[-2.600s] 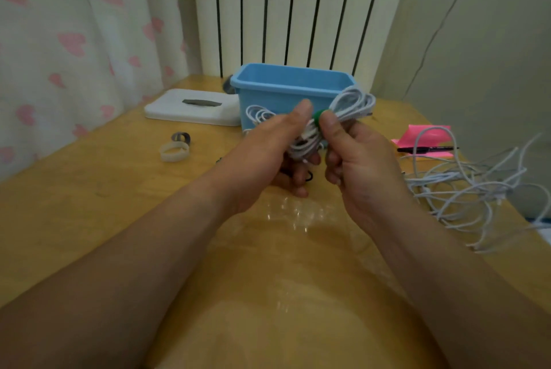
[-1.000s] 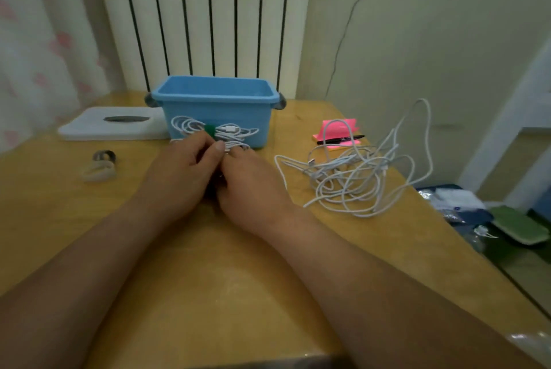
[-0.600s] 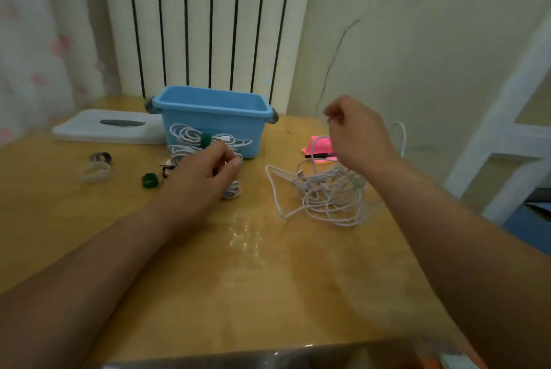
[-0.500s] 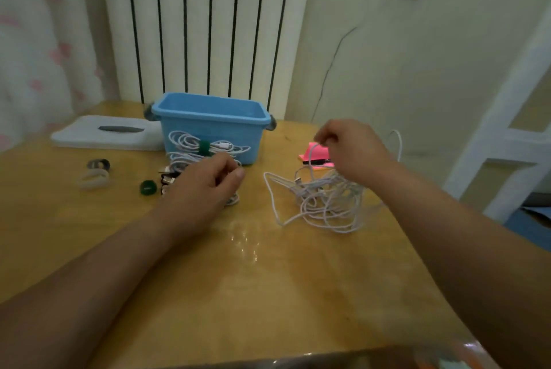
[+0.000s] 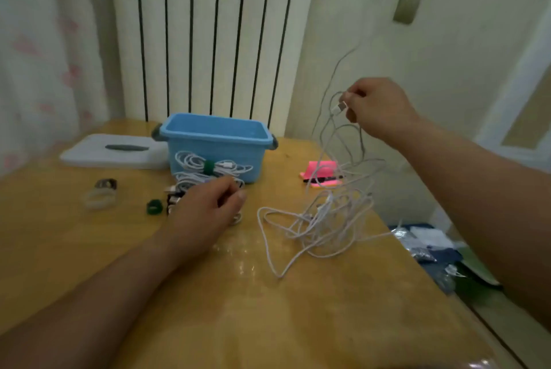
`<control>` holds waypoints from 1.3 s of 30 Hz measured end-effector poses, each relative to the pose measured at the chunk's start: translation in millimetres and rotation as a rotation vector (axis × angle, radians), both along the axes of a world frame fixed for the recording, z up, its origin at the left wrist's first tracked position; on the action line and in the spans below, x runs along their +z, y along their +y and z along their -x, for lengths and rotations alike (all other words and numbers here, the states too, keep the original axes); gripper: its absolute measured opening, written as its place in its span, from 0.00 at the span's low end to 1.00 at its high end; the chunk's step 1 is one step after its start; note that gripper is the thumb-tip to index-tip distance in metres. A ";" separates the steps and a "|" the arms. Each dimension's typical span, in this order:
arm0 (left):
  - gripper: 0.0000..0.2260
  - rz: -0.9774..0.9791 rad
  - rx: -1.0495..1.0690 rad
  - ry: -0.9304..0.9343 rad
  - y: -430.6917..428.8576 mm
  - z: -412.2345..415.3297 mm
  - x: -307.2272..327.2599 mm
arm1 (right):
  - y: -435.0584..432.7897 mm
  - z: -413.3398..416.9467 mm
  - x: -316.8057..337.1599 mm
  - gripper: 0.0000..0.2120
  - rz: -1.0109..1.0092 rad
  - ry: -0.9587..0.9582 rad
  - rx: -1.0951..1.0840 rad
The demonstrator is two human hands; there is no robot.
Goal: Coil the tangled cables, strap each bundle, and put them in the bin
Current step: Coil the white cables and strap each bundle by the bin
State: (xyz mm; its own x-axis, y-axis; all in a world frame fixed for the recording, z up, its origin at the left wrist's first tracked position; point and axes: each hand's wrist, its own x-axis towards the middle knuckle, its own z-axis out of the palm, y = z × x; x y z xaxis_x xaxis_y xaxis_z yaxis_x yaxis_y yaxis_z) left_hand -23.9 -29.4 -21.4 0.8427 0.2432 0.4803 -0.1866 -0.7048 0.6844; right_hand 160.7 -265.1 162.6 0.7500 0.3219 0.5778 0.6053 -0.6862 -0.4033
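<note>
Well to the left of the left hand's fingers lie spare straps point(image 5: 100, 200), with a green strap point(image 5: 154, 207) nearest them. The left hand point(image 5: 205, 213) rests over a coil point(image 5: 190, 183) on the bench point(image 5: 268, 309). Its fingers curl, but the hand covers the coil, so I cannot tell whether they grip it. Just beyond those fingers a strapped bundle point(image 5: 208, 167) leans against the outside of the bin point(image 5: 214, 142), not yet inside. Between the two hands the tangled cables point(image 5: 325, 219) sprawl on the bench. The right hand point(image 5: 378, 106), raised above them, pinches a plug point(image 5: 341, 106) between thumb and fingers, its cable hanging into the heap. Lifting slowly from that plug while the other hand shakes knots loose should probably draw one cable out cleanly for coiling. Blur thins the raised strands, and the bin's front wall hides its floor.
</note>
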 end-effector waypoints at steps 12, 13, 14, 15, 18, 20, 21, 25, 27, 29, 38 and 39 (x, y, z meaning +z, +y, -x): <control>0.10 0.248 0.091 -0.039 -36.8 -19.3 57.5 | -25.3 29.3 122.6 0.07 -0.528 -0.087 0.060; 0.10 0.255 0.060 -0.029 -43.9 -21.7 63.5 | -27.4 33.7 132.4 0.07 -0.551 -0.127 0.049; 0.10 0.258 0.031 -0.031 -51.7 -22.7 69.6 | -29.3 37.8 138.8 0.07 -0.563 -0.152 0.035; 0.10 0.264 -0.001 -0.047 -60.1 -22.8 75.6 | -30.5 43.3 141.1 0.07 -0.558 -0.153 0.039; 0.14 0.358 -0.088 -0.078 -86.0 -20.3 92.1 | -28.9 57.8 116.1 0.08 -0.422 0.041 0.139; 0.15 0.376 -0.113 -0.068 -99.7 -19.8 93.4 | -24.9 63.9 76.7 0.08 -0.312 0.206 0.232; 0.17 0.353 -0.112 -0.047 -105.2 -18.8 91.2 | -23.1 67.1 54.6 0.08 -0.280 0.284 0.265; 0.30 0.446 -0.112 0.046 -120.7 -9.5 72.7 | -19.9 81.9 -28.7 0.08 -0.186 0.471 0.331; 0.25 0.626 -0.172 0.097 -126.2 -6.5 63.0 | -20.5 96.1 -61.9 0.09 -0.090 0.416 0.395; 0.20 0.737 -0.176 0.134 -126.3 -9.0 57.3 | -20.6 111.2 -87.1 0.14 0.000 0.349 0.459; 0.09 0.201 -0.188 0.161 -110.3 2.9 44.0 | -54.9 86.2 -118.4 0.07 -0.035 0.344 0.417; 0.08 0.157 -0.165 0.145 -108.7 4.6 41.6 | -61.4 83.6 -116.6 0.07 0.061 0.326 0.421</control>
